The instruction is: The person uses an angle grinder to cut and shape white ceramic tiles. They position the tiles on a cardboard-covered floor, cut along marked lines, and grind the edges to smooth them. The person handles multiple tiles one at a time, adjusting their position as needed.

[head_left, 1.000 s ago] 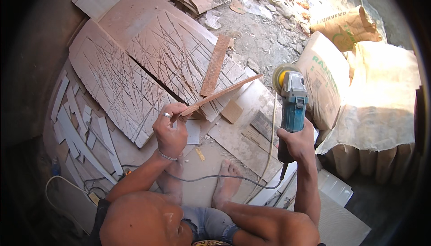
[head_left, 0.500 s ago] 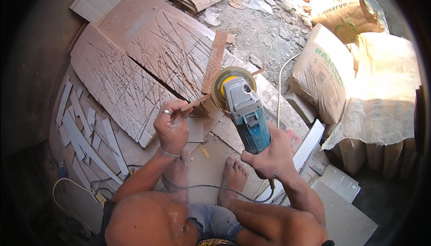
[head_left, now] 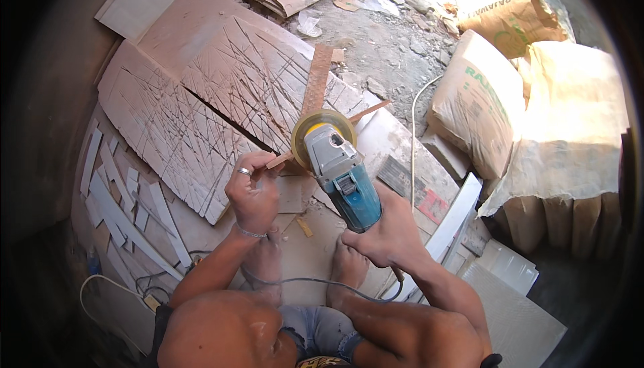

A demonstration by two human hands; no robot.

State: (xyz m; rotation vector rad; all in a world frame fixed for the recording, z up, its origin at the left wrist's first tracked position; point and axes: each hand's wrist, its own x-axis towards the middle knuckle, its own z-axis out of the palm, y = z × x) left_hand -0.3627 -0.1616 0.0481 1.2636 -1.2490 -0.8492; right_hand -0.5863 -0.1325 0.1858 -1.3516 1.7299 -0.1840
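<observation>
My right hand is wrapped round the rear body of a teal and grey angle grinder. Its round disc points away from me and lies over a thin brown strip, hiding the strip's middle. Whether the disc touches the strip, I cannot tell. Between thumb and fingers, my left hand pinches the near-left end of that strip, close to the disc's left edge. A wider brown strip lies just beyond the disc on a pale board covered in dark cut lines.
Off-cut pale strips are scattered at the left. A power cord runs from the grinder across my bare feet. Filled sacks stand at the right, near a white cable. Rubble covers the far ground.
The grinder has moved left along the thin strip, bringing its disc closer to my left hand. My left hand keeps its pinch on the strip, almost in place.
</observation>
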